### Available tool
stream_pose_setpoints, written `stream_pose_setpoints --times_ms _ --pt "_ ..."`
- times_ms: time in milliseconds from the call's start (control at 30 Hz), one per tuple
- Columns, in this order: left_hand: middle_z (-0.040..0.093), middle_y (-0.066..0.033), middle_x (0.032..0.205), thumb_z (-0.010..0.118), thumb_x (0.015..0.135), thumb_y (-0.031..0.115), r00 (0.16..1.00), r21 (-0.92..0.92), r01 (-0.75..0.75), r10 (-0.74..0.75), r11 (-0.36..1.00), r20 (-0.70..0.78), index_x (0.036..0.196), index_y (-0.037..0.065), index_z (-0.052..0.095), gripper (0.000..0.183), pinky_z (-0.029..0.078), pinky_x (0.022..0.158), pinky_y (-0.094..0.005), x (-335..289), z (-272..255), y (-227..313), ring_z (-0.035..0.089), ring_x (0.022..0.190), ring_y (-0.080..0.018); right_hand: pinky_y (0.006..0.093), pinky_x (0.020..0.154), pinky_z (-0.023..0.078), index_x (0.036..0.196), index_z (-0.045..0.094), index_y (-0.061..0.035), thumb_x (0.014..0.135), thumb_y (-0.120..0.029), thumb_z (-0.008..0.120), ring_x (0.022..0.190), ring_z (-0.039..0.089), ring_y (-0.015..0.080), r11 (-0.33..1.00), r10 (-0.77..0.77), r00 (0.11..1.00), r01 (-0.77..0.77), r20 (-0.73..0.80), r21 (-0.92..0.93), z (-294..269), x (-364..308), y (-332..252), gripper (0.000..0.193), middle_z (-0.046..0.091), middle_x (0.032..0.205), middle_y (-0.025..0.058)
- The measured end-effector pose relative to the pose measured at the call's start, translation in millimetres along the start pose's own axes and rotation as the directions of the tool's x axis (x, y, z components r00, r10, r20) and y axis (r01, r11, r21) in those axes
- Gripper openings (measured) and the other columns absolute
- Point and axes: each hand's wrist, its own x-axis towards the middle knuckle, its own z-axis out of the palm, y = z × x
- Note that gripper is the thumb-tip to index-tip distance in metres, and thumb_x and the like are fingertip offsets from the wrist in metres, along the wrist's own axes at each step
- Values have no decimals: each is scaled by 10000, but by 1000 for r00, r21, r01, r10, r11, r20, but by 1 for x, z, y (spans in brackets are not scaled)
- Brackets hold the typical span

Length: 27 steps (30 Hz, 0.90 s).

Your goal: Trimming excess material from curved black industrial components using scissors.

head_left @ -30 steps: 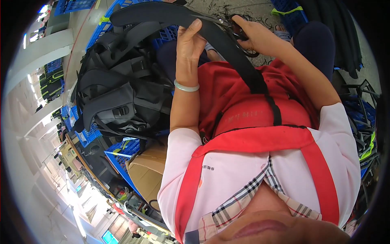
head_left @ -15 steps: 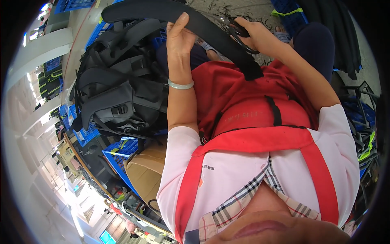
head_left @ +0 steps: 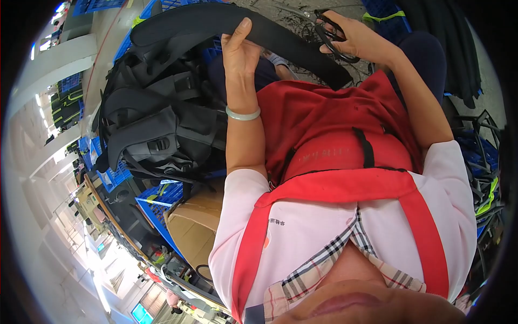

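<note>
A wide padded black strap (head_left: 280, 40) arcs across the top of the view. My left hand (head_left: 240, 51) grips it near the middle, thumb up along its edge, a pale green bangle on the wrist. My right hand (head_left: 359, 39) is closed on a pair of black scissors (head_left: 332, 35), held just above the strap's right end. The strap runs left into a grey-black backpack (head_left: 162, 124) resting beside my left arm. A red apron (head_left: 334, 140) covers my lap beneath both hands.
Blue plastic crates (head_left: 156, 202) and a brown cardboard box (head_left: 197, 227) sit low on my left. More blue crates and dark bags (head_left: 464, 59) stand on the right. Thread scraps lie on the grey floor (head_left: 286, 11) at the top.
My left hand has slid left along the strap and lifted it higher. The strap's right end has come off my lap, and my right hand with the scissors has risen above it.
</note>
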Motion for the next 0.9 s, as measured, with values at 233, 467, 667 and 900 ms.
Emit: stream_pose_setpoints --times_ms 233,467,667,900 --pt "641 -64 1040 633 826 14 994 -80 95 -91 992 60 1061 60 605 241 473 935 -383 -10 9 -12 615 983 -211 379 751 444 1168 413 -25 768 -369 725 846 567 336 995 -65 993 73 -97 75 42 1 6 613 578 926 184" --pt "634 -67 1066 623 836 28 991 -79 126 -123 989 45 1086 51 593 253 458 948 -386 -12 6 -15 597 1020 -215 428 610 429 1076 432 -8 781 -506 662 677 561 377 982 -183 966 188 -183 8 49 3 6 623 564 728 188" --pt "633 -71 1089 629 833 33 991 -55 117 -113 992 74 1095 58 600 264 457 947 -390 -12 11 -15 595 1033 -220 422 595 431 1089 464 -9 778 -518 655 653 562 376 973 -225 941 228 -254 -17 48 1 8 626 555 668 178" --pt "644 -64 1065 637 828 33 988 -85 144 -139 986 63 1071 64 620 246 460 941 -404 -14 6 -16 602 1020 -219 419 574 438 1089 481 -2 811 -498 629 630 572 387 982 -155 977 169 -146 86 43 1 1 588 562 642 189"
